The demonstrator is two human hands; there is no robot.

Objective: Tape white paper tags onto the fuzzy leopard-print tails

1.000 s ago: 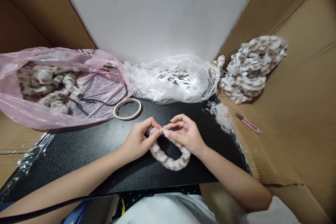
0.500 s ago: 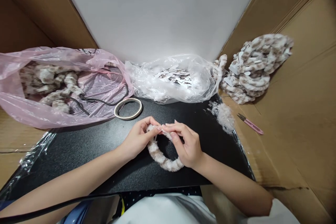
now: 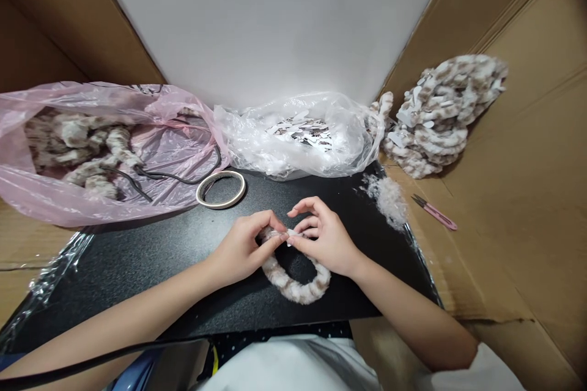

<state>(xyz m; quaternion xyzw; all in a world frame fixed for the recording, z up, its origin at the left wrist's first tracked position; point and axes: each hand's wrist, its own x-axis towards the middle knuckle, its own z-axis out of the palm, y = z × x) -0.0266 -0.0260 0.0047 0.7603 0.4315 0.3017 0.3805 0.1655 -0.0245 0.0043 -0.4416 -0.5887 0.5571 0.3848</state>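
A fluffy white-and-brown ring (image 3: pixel 300 292) lies on the black table top, its lower curve toward my body. My left hand (image 3: pixel 247 247) pinches the far side of the ring between thumb and bent forefinger. At its fingertips is a small white tag (image 3: pixel 291 234), partly covered by fingers. My right hand (image 3: pixel 328 238) meets the left one there, thumb and middle fingers closed around the tag's other end, with the forefinger lifted away. The hands hide the far part of the ring, so how the tag sits on it cannot be made out.
A tape roll (image 3: pixel 221 189) lies beyond my left hand. Behind are a pink bag (image 3: pixel 177 153) of fluffy pieces and a clear bag (image 3: pixel 247 143) of white tags. Tagged fluffy rings (image 3: pixel 452 110) are piled at right, near fluff (image 3: pixel 387 201) and pink thread snips (image 3: pixel 435 212).
My right hand has turned and opened its forefinger upward, off the ring's far side. The white tag now shows between both hands' fingertips. The ring has shifted slightly right and toward me.
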